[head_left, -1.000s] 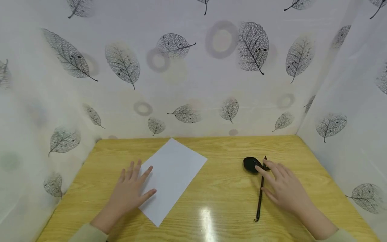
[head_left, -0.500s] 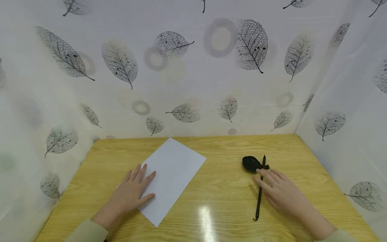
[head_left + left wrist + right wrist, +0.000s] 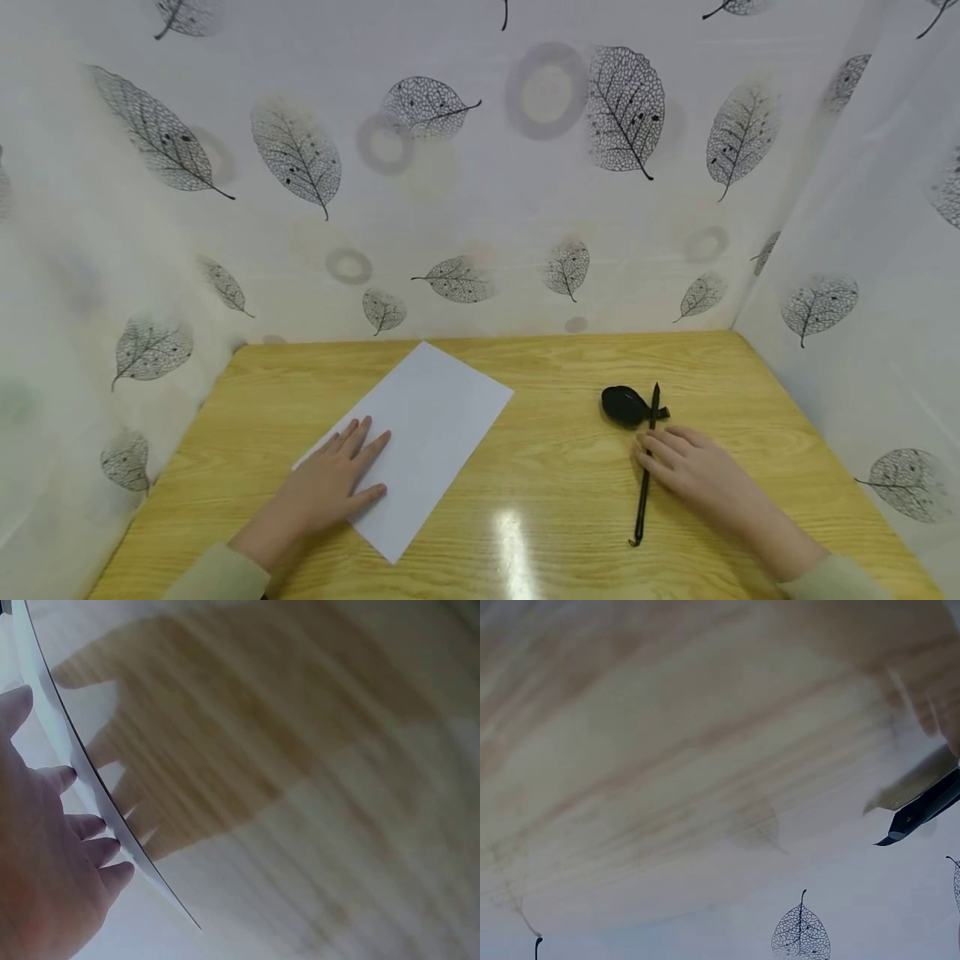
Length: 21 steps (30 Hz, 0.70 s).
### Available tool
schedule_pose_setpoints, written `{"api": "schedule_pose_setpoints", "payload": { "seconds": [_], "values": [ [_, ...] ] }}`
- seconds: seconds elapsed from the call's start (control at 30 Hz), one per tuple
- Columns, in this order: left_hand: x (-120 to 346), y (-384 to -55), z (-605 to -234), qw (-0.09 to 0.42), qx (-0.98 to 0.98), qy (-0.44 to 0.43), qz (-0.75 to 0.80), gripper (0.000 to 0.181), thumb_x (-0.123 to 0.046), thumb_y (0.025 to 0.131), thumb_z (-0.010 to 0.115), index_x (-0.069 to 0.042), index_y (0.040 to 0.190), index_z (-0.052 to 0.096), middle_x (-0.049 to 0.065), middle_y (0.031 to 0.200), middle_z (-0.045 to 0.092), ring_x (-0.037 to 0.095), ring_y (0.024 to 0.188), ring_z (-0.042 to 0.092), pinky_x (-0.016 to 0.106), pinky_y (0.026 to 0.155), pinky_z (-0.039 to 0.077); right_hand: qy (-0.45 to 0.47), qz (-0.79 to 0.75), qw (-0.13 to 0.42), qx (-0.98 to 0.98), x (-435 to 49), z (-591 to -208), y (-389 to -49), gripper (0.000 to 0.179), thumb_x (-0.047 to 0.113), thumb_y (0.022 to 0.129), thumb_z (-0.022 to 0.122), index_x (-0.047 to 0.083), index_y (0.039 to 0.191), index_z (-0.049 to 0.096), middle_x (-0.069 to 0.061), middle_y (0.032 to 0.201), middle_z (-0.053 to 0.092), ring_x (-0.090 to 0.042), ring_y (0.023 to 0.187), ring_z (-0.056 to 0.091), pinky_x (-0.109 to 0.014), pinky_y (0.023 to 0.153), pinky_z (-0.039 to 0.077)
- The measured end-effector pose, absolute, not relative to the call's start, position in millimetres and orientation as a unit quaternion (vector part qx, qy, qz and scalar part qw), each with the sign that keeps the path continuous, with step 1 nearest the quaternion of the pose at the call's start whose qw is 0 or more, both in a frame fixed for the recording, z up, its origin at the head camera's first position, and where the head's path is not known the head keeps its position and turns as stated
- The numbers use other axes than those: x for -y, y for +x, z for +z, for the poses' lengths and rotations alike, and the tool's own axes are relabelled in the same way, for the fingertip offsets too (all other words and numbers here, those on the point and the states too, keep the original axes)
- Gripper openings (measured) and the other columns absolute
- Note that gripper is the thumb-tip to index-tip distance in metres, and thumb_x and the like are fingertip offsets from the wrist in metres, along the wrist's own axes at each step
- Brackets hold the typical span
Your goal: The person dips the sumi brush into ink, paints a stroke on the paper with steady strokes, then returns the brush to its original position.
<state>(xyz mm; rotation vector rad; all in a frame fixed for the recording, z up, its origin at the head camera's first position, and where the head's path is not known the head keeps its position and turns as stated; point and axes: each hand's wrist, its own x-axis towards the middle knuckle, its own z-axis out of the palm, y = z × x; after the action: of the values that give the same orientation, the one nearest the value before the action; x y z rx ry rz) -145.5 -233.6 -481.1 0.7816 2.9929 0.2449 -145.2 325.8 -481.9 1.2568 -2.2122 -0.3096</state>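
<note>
A white sheet of paper (image 3: 438,437) lies at a slant on the table left of centre. My left hand (image 3: 330,479) rests palm down over its left edge with fingers spread, and in the left wrist view its fingertips (image 3: 112,874) are at the paper's edge. On the right, a slim black writing brush (image 3: 642,504) with a small loop at its near end lies across the stub of a shiny black oval dish (image 3: 624,406). My right hand (image 3: 701,475) has its fingers bent over the brush's middle; the thumb is hidden. The brush's dark pointed tip (image 3: 900,825) shows in the right wrist view.
Under everything is a glossy wood-grain table (image 3: 540,467), with a bright reflection near its front. White leaf-printed curtains (image 3: 480,192) stand along its back, left and right sides.
My right hand has come down and drawn slightly nearer, its spread fingers gathering over the brush. My left hand has settled on the paper. Brush and dish keep their places.
</note>
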Motion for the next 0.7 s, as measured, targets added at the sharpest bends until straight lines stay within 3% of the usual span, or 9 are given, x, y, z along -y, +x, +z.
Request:
{"api": "schedule_pose_setpoints", "payload": {
  "seconds": [0.1, 0.23, 0.47, 0.7],
  "values": [
    [230.7, -144.4, -482.2, 0.014, -0.964, 0.256, 0.076, 0.075, -0.056, 0.102, 0.060, -0.009, 0.159, 0.048, 0.031, 0.165, 0.040, 0.052, 0.151, 0.041, 0.063, 0.121, 0.041, 0.492, -0.132, 0.292, 0.810, -324.7, -481.8, -145.8, 0.053, -0.004, 0.107, 0.026, 0.007, 0.115, 0.077, -0.009, 0.117, 0.078, -0.024, 0.103, 0.074, -0.042, 0.090, 0.060],
    [226.8, -143.2, -482.2, 0.017, -0.964, 0.257, 0.067, 0.073, -0.055, 0.103, 0.059, -0.011, 0.160, 0.048, 0.030, 0.165, 0.041, 0.051, 0.152, 0.042, 0.061, 0.121, 0.043, 0.508, -0.141, 0.302, 0.794, -322.1, -482.4, -145.4, 0.073, 0.001, 0.115, 0.007, 0.007, 0.112, 0.079, -0.008, 0.112, 0.079, -0.021, 0.099, 0.074, -0.038, 0.087, 0.061],
    [218.1, -138.0, -477.4, 0.051, -0.965, 0.249, 0.067, 0.074, -0.056, 0.103, 0.058, -0.013, 0.162, 0.046, 0.027, 0.167, 0.039, 0.049, 0.153, 0.042, 0.061, 0.120, 0.044, 0.511, -0.145, 0.310, 0.788, -321.8, -485.3, -145.7, 0.074, 0.001, 0.115, 0.007, 0.007, 0.109, 0.080, -0.008, 0.109, 0.080, -0.022, 0.096, 0.075, -0.038, 0.084, 0.062],
    [208.3, -133.8, -477.9, 0.051, -0.966, 0.248, 0.048, 0.068, -0.043, 0.101, 0.061, -0.010, 0.160, 0.048, 0.028, 0.165, 0.042, 0.048, 0.152, 0.045, 0.058, 0.121, 0.044, 0.512, -0.140, 0.324, 0.783, -321.2, -484.6, -145.6, 0.070, -0.001, 0.115, 0.012, 0.005, 0.106, 0.081, -0.009, 0.105, 0.080, -0.022, 0.093, 0.075, -0.038, 0.082, 0.063]
  ]
}}
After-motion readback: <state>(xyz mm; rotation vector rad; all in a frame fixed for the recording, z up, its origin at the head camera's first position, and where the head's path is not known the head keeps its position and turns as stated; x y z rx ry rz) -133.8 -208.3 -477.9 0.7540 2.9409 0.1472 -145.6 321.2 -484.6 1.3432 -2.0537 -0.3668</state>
